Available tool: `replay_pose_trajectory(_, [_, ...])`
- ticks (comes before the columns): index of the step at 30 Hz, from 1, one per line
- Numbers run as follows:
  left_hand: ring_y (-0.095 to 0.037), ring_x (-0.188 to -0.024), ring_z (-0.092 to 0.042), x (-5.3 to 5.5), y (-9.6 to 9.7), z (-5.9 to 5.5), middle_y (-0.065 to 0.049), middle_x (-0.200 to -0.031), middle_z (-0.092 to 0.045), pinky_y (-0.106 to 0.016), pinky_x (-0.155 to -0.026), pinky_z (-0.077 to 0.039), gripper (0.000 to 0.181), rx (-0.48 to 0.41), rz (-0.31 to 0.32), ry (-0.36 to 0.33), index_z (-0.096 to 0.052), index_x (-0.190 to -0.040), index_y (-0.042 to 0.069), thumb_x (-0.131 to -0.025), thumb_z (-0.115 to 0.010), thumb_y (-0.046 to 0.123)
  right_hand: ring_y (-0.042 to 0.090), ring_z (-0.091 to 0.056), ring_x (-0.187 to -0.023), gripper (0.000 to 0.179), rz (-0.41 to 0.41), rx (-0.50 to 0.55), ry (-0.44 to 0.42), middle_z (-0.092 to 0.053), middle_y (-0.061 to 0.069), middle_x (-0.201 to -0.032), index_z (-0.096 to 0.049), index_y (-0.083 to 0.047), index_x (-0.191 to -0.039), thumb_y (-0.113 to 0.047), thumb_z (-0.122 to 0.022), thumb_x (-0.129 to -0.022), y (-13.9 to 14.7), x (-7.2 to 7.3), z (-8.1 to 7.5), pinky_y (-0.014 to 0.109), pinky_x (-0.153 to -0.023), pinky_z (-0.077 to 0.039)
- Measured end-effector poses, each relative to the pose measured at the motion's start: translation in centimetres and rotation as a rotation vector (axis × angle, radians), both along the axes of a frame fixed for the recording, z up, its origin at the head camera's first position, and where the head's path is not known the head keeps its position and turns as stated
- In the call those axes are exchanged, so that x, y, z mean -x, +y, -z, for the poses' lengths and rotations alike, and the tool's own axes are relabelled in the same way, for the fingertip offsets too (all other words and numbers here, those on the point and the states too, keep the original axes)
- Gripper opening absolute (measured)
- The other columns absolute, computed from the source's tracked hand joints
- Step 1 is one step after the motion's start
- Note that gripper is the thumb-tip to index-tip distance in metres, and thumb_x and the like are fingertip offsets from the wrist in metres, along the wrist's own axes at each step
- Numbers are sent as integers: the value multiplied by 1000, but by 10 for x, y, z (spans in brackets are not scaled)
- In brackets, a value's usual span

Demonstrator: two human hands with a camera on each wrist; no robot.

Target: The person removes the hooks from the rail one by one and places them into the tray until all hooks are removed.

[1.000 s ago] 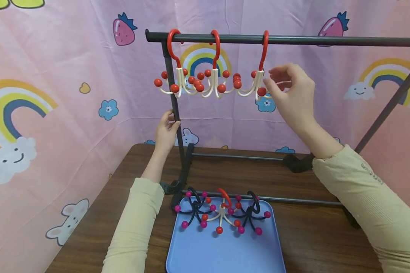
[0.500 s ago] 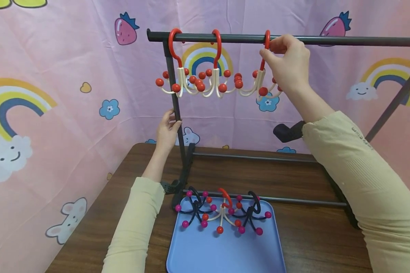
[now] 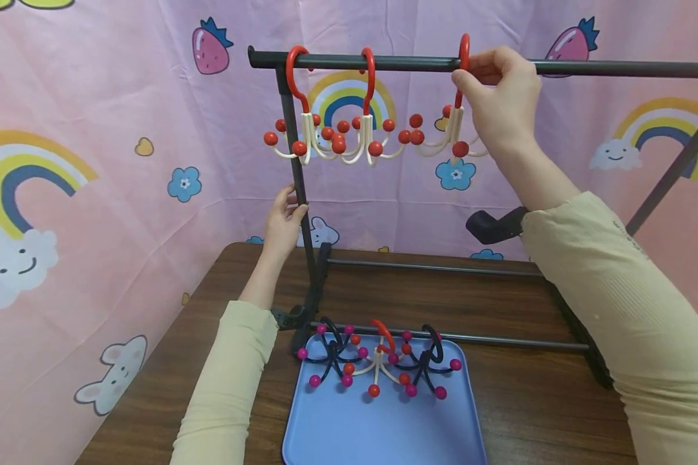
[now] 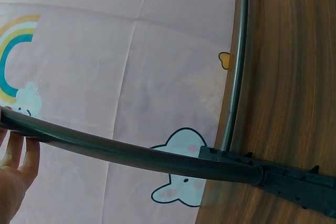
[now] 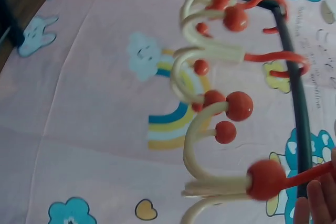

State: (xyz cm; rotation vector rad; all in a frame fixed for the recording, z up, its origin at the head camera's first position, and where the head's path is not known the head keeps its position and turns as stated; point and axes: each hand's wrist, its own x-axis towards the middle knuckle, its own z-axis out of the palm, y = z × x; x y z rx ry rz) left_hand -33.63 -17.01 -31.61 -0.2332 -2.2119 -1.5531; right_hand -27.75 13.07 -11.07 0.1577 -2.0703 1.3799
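My right hand (image 3: 505, 103) pinches the red hook of a white multi-arm hanger with red ball tips (image 3: 455, 126). Its hook top stands higher above the rack's dark bar (image 3: 413, 63) than those of its neighbours. Two matching hangers, one at the left (image 3: 307, 139) and one in the middle (image 3: 367, 139), hang from the same bar. In the right wrist view the gripped hanger (image 5: 220, 184) shows close up, its hook cut by the edge. With fingers and thumb about it, my left hand (image 3: 280, 226) holds the rack's left upright post (image 3: 298, 174).
On the brown table (image 3: 209, 336), a blue tray (image 3: 384, 433) carries two black hangers with pink balls, one left (image 3: 333, 355) and one right (image 3: 424, 361), and a white one with red balls (image 3: 378, 361) between them. The rack's lower rail (image 3: 512, 341) crosses behind the tray.
My right hand rose from beside the third hanger's arms to its hook and gripped it. That hanger has since moved slightly up and right. My left hand stayed on the post.
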Motion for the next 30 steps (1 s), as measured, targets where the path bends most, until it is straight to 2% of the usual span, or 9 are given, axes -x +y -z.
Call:
replay_pose_trajectory(3, [-27,-111,-54,-1,0,-1,-15,-120,-52,-37,-95,-45,46,-1,-4,8,-41,-135,17,-91,-55,16,5,-54,-84,25,-37,77,21,-58,-8,-85,-65,-11,-103,-23,-67,-82,2,-8,0,16,-77,-45])
replay_pose_trajectory(7, [-27,-111,-53,0,0,0,-16,-119,-52,-36,-95,-45,46,0,-4,29,-42,-134,15,-90,-55,16,6,-55,-82,22,-61,126,43,-58,-8,-84,-65,-11,-101,-21,-68,-81,4,-18,5,17,-69,-44])
replay_pose_trajectory(14, [-27,-111,-53,0,-1,2,-17,-118,-53,-35,-97,-44,47,-8,-6,40,-41,-134,13,-90,-56,17,7,-53,-84,21,-81,118,82,-58,-9,-85,-64,-10,-100,-20,-67,-82,3,-28,23,21,-80,-41])
replay_pose_trajectory(20, [-28,-111,-54,-2,-5,0,-16,-118,-54,-35,-97,-43,47,9,-19,18,-41,-135,15,-90,-55,16,10,-55,-85,21,-121,110,108,-61,-8,-88,-64,-9,-100,-20,-66,-83,-4,-38,45,20,-76,-45])
replay_pose_trajectory(25, [-29,-110,-55,-1,-6,-1,-17,-117,-54,-36,-96,-45,47,10,-12,19,-41,-135,15,-91,-55,15,13,-57,-85,19,-183,147,133,-62,-5,-87,-65,-7,-99,-18,-66,-83,-12,-51,60,22,-74,-46])
replay_pose_trajectory(30, [-29,-109,-55,0,-7,-1,-16,-117,-54,-36,-95,-45,47,7,-18,11,-41,-135,15,-90,-56,14,15,-59,-83,17,-239,146,142,-64,-1,-86,-64,-6,-97,-16,-65,-83,-22,-65,72,24,-66,-47])
